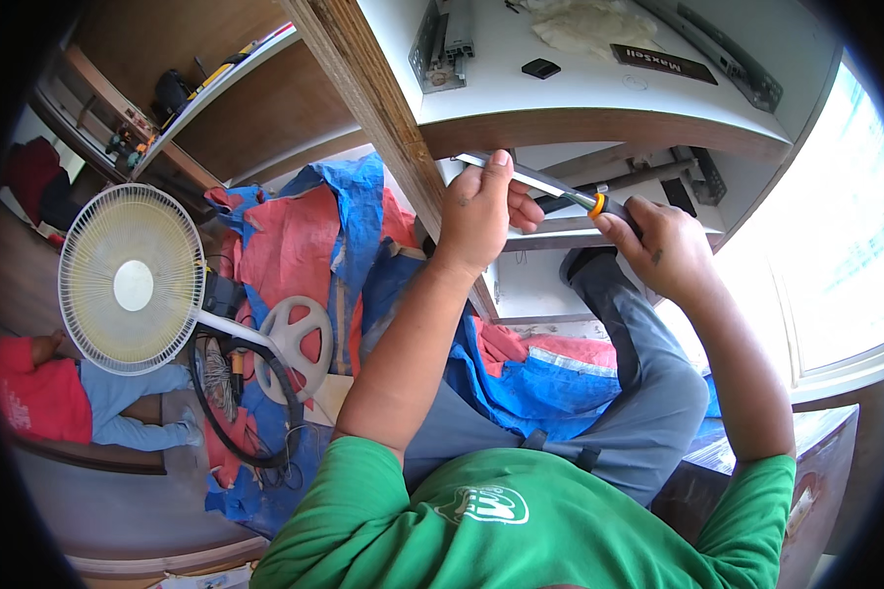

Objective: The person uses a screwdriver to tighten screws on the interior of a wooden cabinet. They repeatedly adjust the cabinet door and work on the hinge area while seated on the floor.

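Right grip (663, 236) is wrapped round the dark handle of an orange-collared hand tool (597, 204), prob. b/c that end gives the control. Tool lies at a slant btwn the hands, just below the curved front edge of the upper shelf (580, 100). Left grip (476, 216) is part-curled, thumb up by the bright metal length at the far end, poss. to steady it; can't tell if it's really pinching, or if that length is the tool's blade or a separate strip. Metal rails (459, 34) sit at the shelf's side, prob. to stay w/in reach. Blue-and-red tarp (290, 231) is spread below, prob. as floor cover; white fan (133, 285) stands nearby, presumably for air.
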Tool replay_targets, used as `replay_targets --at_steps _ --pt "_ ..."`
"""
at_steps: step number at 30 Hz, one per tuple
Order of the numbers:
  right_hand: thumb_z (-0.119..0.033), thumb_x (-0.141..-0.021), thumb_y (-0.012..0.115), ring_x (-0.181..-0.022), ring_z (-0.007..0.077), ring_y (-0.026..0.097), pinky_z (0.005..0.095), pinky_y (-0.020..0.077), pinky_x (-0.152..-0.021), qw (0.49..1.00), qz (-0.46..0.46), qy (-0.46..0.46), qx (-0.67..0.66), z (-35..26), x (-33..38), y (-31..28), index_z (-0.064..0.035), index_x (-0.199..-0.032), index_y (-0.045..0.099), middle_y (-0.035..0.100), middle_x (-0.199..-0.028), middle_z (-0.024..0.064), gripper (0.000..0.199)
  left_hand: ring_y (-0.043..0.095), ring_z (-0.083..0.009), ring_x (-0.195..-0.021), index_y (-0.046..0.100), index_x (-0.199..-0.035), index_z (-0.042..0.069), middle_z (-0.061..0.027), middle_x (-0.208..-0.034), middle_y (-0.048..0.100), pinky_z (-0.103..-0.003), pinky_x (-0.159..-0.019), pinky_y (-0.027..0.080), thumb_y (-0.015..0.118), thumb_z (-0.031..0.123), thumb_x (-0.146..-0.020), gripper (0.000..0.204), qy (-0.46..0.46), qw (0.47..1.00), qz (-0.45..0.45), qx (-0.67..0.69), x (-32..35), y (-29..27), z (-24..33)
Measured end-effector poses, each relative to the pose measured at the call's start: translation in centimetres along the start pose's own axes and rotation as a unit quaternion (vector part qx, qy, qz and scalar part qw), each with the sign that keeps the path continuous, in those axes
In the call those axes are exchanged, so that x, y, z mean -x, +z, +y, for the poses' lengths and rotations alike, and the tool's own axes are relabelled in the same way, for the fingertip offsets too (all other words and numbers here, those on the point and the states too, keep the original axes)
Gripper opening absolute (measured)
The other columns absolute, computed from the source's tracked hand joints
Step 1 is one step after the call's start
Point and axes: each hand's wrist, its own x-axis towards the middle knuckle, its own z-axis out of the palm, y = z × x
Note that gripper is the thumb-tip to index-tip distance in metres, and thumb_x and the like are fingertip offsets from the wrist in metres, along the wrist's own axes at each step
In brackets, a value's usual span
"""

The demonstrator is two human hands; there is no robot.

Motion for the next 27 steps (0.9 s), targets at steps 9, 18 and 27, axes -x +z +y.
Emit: replay_targets --at_steps 9,18,27 --pt "-0.056 -0.099 0.061 -0.062 0.0350 0.065 0.0451 0.0499 -0.060 0.999 -0.021 0.015 -0.023 -0.2 0.0 -0.1 -0.0028 -0.079 0.062 0.062 -0.065 0.0168 0.057 0.069 -0.0213 -0.059 0.063 -0.091 -0.005 -0.0176 -0.071 0.069 -0.029 -0.057 0.057 0.044 0.042 -0.110 0.055 -0.011 1.000 0.001 -0.025 0.8 -0.1 0.7" --pt "-0.054 -0.099 0.062 -0.061 0.0364 0.064 0.0453 0.0491 -0.058 1.000 -0.006 0.005 -0.021 -0.4 0.1 0.3 -0.0017 -0.076 0.060 0.060 -0.064 0.0181 0.057 0.069 -0.0204 -0.059 0.065 -0.088 -0.004 -0.0157 -0.069 0.070 -0.029 -0.056 0.058 0.047 0.040 -0.110 0.052 -0.006 1.000 -0.004 -0.017 0.5 -0.6 0.7" --pt "-0.054 -0.100 0.061 -0.064 0.0363 0.065 0.0456 0.0495 -0.060 1.000 -0.014 0.019 -0.020 -1.1 0.2 -0.1 -0.0016 -0.078 0.061 0.061 -0.066 0.0183 0.057 0.070 -0.0207 -0.061 0.064 -0.091 -0.003 -0.0148 -0.074 0.069 -0.030 -0.055 0.058 0.050 0.038 -0.109 0.047 -0.003 1.000 -0.018 0.025 -0.3 -1.0 0.0"
